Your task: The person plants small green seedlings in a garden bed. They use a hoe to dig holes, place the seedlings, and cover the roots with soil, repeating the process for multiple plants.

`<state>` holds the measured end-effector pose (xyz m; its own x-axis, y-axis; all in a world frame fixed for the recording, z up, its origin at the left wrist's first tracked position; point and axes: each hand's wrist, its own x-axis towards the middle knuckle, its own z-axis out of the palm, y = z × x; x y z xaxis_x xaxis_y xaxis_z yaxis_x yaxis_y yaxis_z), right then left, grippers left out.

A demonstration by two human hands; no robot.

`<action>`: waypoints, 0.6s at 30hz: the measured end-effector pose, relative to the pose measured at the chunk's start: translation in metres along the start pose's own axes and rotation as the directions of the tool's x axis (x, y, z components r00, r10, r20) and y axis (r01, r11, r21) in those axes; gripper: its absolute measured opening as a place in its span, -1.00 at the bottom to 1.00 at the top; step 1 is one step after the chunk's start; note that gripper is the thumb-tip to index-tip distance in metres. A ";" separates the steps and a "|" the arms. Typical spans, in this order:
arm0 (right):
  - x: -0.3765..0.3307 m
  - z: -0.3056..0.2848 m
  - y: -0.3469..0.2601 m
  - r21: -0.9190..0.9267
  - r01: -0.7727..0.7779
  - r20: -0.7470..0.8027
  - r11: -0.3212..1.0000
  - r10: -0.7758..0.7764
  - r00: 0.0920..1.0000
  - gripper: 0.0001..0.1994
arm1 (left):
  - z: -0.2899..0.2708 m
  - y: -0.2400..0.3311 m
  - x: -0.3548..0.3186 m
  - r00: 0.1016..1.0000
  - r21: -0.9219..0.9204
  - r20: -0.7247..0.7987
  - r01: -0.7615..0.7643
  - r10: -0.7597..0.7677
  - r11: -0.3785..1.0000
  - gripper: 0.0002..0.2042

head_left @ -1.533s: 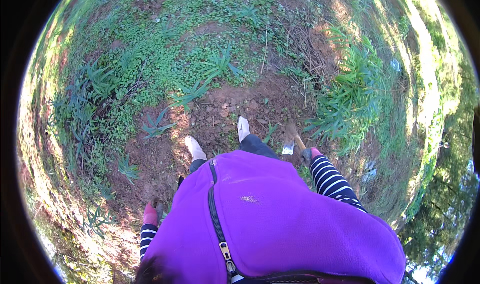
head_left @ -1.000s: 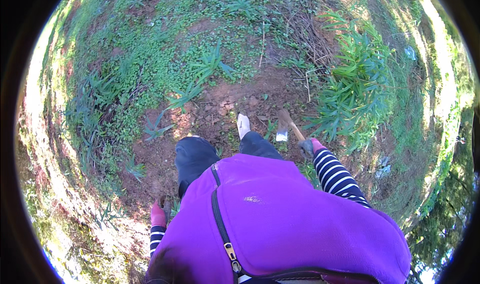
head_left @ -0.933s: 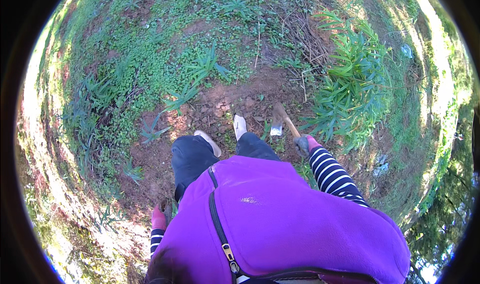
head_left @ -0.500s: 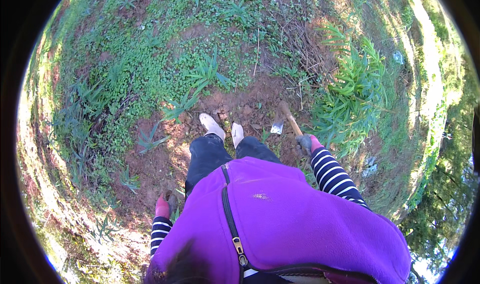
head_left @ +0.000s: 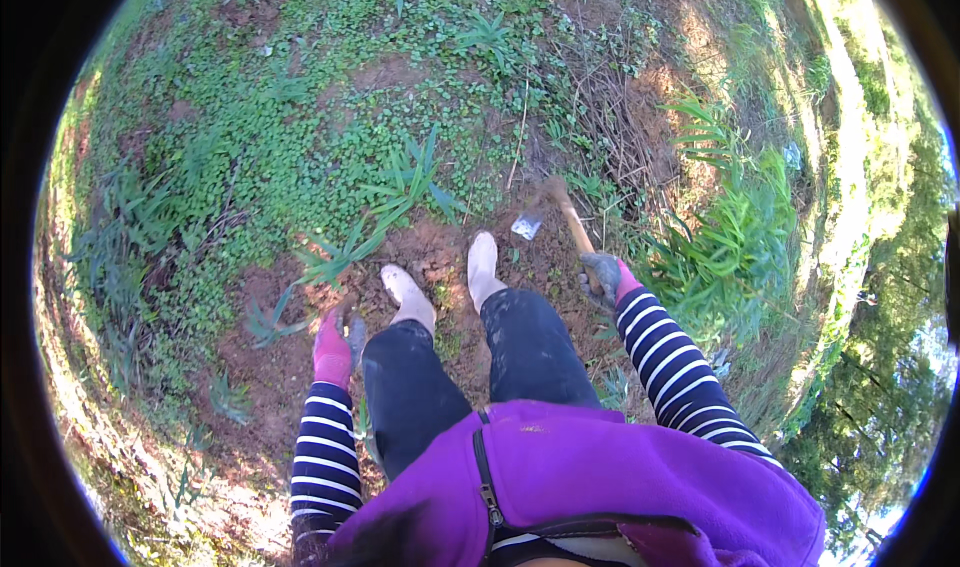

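My right hand (head_left: 604,279), in a pink and grey work glove, is closed round the wooden handle of a short hoe (head_left: 578,225). The hoe's shiny metal blade (head_left: 525,227) hangs just above or at the bare soil, ahead of my right foot; which of the two I cannot tell. My left hand (head_left: 335,345), gloved the same way, hangs beside my left leg with its fingers loosely bent and apart. Nothing shows in it. Near that hand are bladed green leaves (head_left: 345,252) and reddish soil.
My pale boots (head_left: 482,257) stand on reddish soil (head_left: 425,242). Low green weeds (head_left: 290,117) spread ahead and left. Tall leafy plants (head_left: 735,237) grow to the right of the hoe, with dry stalks (head_left: 630,117) beyond. Clear plastic scraps (head_left: 792,155) lie farther right.
My right foot has stepped forward and apart from the left. My left hand has swung forward. The hoe, still in my right hand, has moved slightly forward and left.
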<state>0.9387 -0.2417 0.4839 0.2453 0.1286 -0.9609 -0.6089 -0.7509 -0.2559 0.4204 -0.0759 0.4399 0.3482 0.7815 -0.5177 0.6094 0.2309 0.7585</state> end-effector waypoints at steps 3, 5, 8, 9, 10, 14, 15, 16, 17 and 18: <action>0.098 0.021 -0.006 -0.188 0.098 0.017 0.977 -0.096 0.995 -0.82 | 0.067 0.009 0.074 0.989 -0.124 -0.150 -0.032 0.013 0.992 -0.65; 0.162 0.024 0.003 -0.464 0.158 0.020 0.872 -0.168 0.986 -0.82 | 0.110 0.009 0.111 0.966 0.103 -0.209 -0.135 0.154 0.985 -0.65; 0.229 0.001 0.028 -0.565 0.186 0.093 0.804 -0.163 0.982 -0.74 | 0.149 0.012 0.161 0.888 0.213 -0.223 -0.357 0.402 0.909 -0.60; 0.244 -0.013 0.036 -0.694 0.132 0.054 0.707 -0.131 0.990 -0.71 | 0.152 0.014 0.175 0.883 0.165 -0.189 -0.402 0.429 0.901 -0.59; 0.258 -0.028 0.040 -0.777 0.133 0.081 0.615 -0.112 0.990 -0.68 | 0.152 0.017 0.185 0.873 0.115 -0.157 -0.448 0.461 0.887 -0.58; 0.312 -0.051 0.046 -0.962 0.163 0.153 0.218 -0.065 0.986 -0.62 | 0.138 0.032 0.215 0.931 -0.264 -0.078 -0.364 0.357 0.893 -0.59; 0.327 -0.045 0.040 -0.932 0.172 0.136 0.319 -0.134 0.982 -0.65 | 0.138 0.035 0.221 0.923 -0.329 -0.105 -0.384 0.371 0.862 -0.61; 0.339 -0.039 0.032 -0.915 0.109 0.049 0.389 -0.163 0.985 -0.67 | 0.136 0.037 0.227 0.934 -0.323 -0.060 -0.352 0.352 0.878 -0.63; 0.347 -0.030 0.024 -0.868 0.074 -0.009 0.491 -0.165 0.986 -0.68 | 0.141 0.039 0.236 0.906 -0.312 -0.075 -0.419 0.417 0.853 -0.65; 0.346 -0.026 0.012 -0.847 0.211 0.071 0.489 -0.289 0.955 -0.69 | 0.144 0.041 0.244 0.861 -0.323 -0.106 -0.503 0.498 0.802 -0.67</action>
<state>1.0363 -0.2233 0.1511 0.3566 0.3856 -0.8510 0.3929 -0.8883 -0.2379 0.6331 0.0405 0.2876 0.5277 0.8490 -0.0260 0.0835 -0.0213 0.9963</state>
